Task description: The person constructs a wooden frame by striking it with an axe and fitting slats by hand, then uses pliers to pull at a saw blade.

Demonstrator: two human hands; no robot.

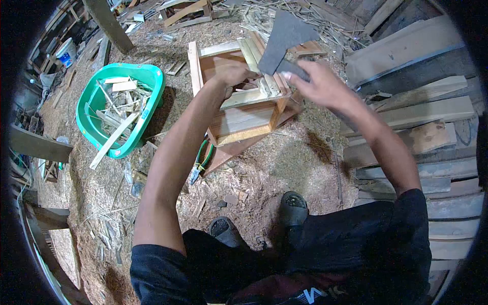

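My right hand [320, 84] is wrapped round the handle of a hatchet [285, 38] with a wide, dark, flared head, raised over the right end of a wooden crate [241, 122]. Over the crate's opening reaches my left hand [235, 77], its fingers drawn together at the slats. Whatever those fingers hold, if anything, is too small to make out. Pale wooden slats [250, 55] lie side by side along the crate's right part. Below the crate's left corner, pliers [198, 168] with green handles rest on the floor.
A green tub [158, 81] with wood offcuts stands to the left. Stacked planks [406, 51] line the right side. A wooden post [109, 25] rises at the back left, near a white bucket [66, 52]. Sawdust and scraps cover the floor around my feet.
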